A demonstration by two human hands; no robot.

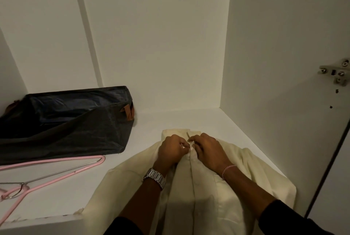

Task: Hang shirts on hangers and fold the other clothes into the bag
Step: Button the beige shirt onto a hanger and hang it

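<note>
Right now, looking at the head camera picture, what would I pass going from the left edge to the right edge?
Pink hangers → dark bag → left hand → right hand, both pinching the cream shirt near its collar → metal hinge on the cupboard wall.

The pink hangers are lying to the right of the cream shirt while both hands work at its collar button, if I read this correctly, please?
Not quite: the head view shows the pink hangers lying to the left of the cream shirt, in front of the dark bag. The rest holds: the left hand and right hand both work at its collar button.
</note>
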